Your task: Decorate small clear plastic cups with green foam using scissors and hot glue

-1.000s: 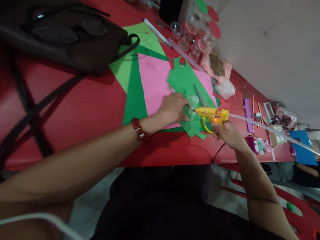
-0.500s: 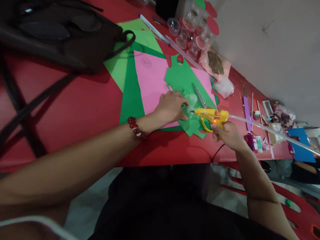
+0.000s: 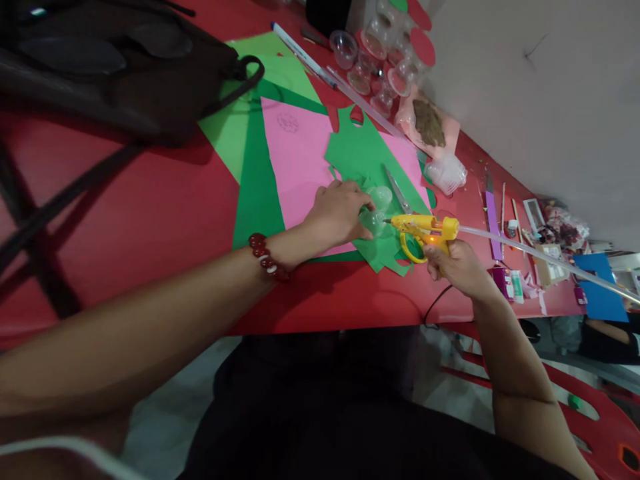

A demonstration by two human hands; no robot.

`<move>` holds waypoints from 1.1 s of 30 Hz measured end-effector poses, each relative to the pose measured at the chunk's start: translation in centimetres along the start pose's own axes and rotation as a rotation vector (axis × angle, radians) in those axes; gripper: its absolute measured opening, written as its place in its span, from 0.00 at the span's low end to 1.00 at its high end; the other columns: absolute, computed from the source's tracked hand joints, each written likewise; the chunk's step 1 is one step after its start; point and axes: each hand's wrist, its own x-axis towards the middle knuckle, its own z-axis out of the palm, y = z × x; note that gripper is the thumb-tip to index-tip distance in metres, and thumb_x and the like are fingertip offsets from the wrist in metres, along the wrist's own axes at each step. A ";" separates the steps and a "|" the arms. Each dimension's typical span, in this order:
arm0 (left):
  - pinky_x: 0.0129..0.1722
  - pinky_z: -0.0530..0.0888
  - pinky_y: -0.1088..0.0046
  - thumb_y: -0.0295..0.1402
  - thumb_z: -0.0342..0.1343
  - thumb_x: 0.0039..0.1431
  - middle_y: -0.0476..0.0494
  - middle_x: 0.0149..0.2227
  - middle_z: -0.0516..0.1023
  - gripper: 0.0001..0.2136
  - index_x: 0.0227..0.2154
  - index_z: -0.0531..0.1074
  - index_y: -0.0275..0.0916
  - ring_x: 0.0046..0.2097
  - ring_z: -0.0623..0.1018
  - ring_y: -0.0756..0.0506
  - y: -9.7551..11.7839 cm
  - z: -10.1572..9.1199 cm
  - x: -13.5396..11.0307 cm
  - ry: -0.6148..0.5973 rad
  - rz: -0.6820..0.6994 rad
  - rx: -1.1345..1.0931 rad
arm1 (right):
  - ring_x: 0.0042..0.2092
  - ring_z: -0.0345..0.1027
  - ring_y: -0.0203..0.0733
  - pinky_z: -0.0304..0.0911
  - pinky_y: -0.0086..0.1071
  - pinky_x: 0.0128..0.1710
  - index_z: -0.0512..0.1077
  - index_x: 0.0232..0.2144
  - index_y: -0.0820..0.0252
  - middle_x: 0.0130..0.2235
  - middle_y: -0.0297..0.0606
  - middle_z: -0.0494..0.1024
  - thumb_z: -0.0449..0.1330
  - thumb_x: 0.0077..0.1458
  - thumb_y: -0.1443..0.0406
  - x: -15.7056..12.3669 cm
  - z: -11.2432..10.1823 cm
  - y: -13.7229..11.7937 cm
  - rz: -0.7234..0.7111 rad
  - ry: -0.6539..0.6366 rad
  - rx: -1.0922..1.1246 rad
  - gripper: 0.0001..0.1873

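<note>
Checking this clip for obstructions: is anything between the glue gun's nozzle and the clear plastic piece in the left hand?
Nothing visible: the right hand holds the glue gun with its nozzle right at the clear plastic piece in the left hand. The scissors lie beside that spot, over the green paper.

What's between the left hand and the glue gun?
In the head view, a clear plastic piece sits between the left hand and the glue gun.
</note>
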 end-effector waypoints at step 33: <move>0.64 0.68 0.49 0.34 0.73 0.54 0.34 0.61 0.75 0.22 0.53 0.81 0.40 0.65 0.71 0.28 0.7 -0.8 -0.3 -0.045 -0.042 -0.044 | 0.22 0.65 0.35 0.63 0.32 0.27 0.67 0.16 0.55 0.18 0.35 0.72 0.53 0.53 0.26 0.7 -0.1 -0.4 -0.010 0.042 -0.040 0.42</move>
